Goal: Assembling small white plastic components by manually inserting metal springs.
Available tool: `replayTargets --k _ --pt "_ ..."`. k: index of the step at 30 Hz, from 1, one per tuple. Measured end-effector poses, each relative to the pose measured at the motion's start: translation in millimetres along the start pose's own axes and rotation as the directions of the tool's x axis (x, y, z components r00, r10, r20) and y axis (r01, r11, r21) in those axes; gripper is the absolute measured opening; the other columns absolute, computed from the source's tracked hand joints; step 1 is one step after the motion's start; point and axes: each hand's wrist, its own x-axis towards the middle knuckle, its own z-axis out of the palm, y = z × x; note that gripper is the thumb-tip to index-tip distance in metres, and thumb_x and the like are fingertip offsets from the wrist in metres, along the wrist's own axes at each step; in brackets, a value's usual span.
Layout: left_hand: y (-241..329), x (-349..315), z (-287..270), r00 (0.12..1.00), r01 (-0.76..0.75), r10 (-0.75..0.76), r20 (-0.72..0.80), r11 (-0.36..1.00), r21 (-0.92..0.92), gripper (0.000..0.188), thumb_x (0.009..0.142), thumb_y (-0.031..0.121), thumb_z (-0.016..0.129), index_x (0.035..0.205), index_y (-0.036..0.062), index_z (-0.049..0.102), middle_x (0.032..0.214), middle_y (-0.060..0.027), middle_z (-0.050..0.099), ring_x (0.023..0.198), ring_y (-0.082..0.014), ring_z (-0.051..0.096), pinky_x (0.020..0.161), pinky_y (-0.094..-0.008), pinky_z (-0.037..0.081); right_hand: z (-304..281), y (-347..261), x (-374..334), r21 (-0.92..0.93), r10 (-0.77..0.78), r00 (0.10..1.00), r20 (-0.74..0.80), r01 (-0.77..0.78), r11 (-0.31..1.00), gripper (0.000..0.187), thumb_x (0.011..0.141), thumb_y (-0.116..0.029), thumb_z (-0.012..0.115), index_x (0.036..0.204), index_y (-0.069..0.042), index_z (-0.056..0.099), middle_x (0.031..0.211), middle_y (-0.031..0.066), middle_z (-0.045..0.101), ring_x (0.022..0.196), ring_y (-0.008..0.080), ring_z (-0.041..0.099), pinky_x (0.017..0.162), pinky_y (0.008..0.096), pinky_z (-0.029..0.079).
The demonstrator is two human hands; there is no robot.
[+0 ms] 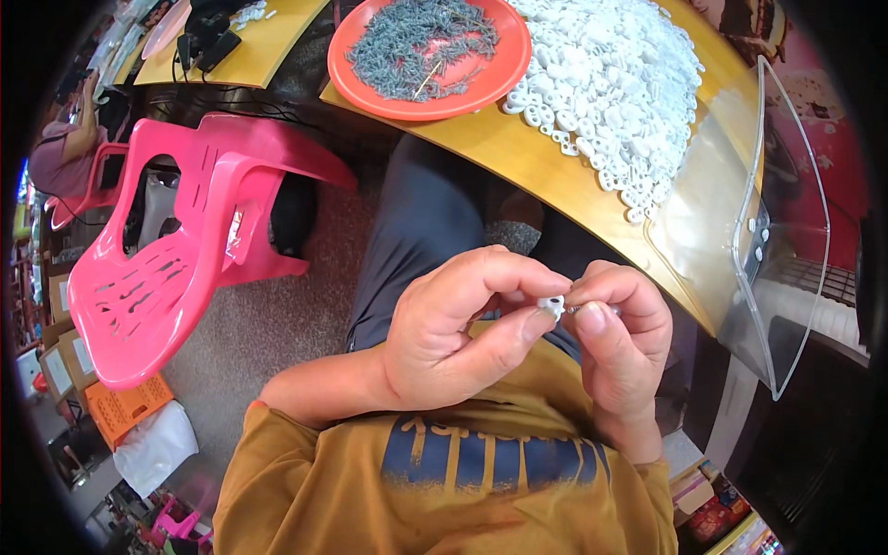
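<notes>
Close to my chest, my left hand pinches a small white plastic piece with a hole in it between thumb and forefinger. Facing it, my right hand has its thumb and forefinger pressed together on a small grey screw, whose tip points at the white piece. Most of the screw is covered by the fingers. On the table ahead lies a large heap of similar white plastic pieces. Left of the heap, a red round plate holds many grey screws and a thin yellowish stick.
The yellow table edge runs just beyond my knees. A clear plastic bag or sheet hangs over its right end. At the left stands a pink plastic chair. An orange box and a white bag lie on the floor.
</notes>
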Motion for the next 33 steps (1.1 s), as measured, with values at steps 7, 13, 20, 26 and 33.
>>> replayTargets --k 7,13,20,26,33 --pt "-7 5 1 0.99 0.097 -0.1 -0.1 0.995 -0.032 0.021 0.078 -0.003 0.058 0.098 0.0008 0.056 0.079 -0.006 0.057 0.065 -0.0105 0.054 0.058 -0.0212 0.043 -2 5 9 0.009 0.05 0.998 -0.037 -0.049 0.999 0.005 0.082 -0.005 0.057 0.084 0.0 0.059 0.07 -0.0009 0.05 0.06 0.0034 0.038 0.054 0.0177 0.028" --pt "-12 7 -1 0.986 0.107 -0.11 -0.123 0.994 -0.025 0.02 0.077 -0.003 0.059 0.097 0.0008 0.056 0.078 -0.0063 0.057 0.065 -0.0107 0.055 0.058 -0.0214 0.044 -2 9 14 0.021 0.047 0.999 -0.024 -0.046 0.999 0.005 0.082 -0.005 0.058 0.084 0.0 0.059 0.073 0.0 0.052 0.062 0.0033 0.04 0.054 0.0175 0.029" --pt "-15 9 -2 0.983 0.116 -0.119 -0.139 0.993 -0.027 0.021 0.077 -0.005 0.059 0.097 0.001 0.057 0.078 -0.0065 0.057 0.064 -0.0107 0.054 0.057 -0.0213 0.043 -7 11 17 -0.197 -0.043 0.999 -0.01 0.04 0.98 0.006 0.081 -0.005 0.06 0.083 0.0 0.059 0.07 0.0 0.051 0.057 0.0041 0.039 0.05 0.0175 0.028" --pt "-16 10 -4 0.989 0.079 -0.068 -0.13 0.993 0.087 0.022 0.076 -0.005 0.059 0.097 0.0011 0.057 0.075 -0.0058 0.056 0.062 -0.0108 0.054 0.055 -0.0217 0.043 -6 12 19 -0.35 -0.138 0.99 0.009 0.133 0.927 0.006 0.078 -0.004 0.062 0.082 0.0 0.059 0.066 0.0007 0.051 0.054 0.0057 0.039 0.047 0.0185 0.028" --pt "-22 8 -10 0.998 -0.049 0.057 -0.035 0.98 0.194 0.024 0.08 -0.007 0.055 0.103 -0.0011 0.053 0.081 -0.0085 0.054 0.059 -0.0076 0.052 0.05 -0.0176 0.043 -1 8 22 -0.522 -0.213 0.976 0.056 0.21 0.827 0.004 0.076 0.0 0.06 0.079 0.0 0.058 0.063 0.0042 0.05 0.051 0.0105 0.042 0.045 0.0215 0.031"
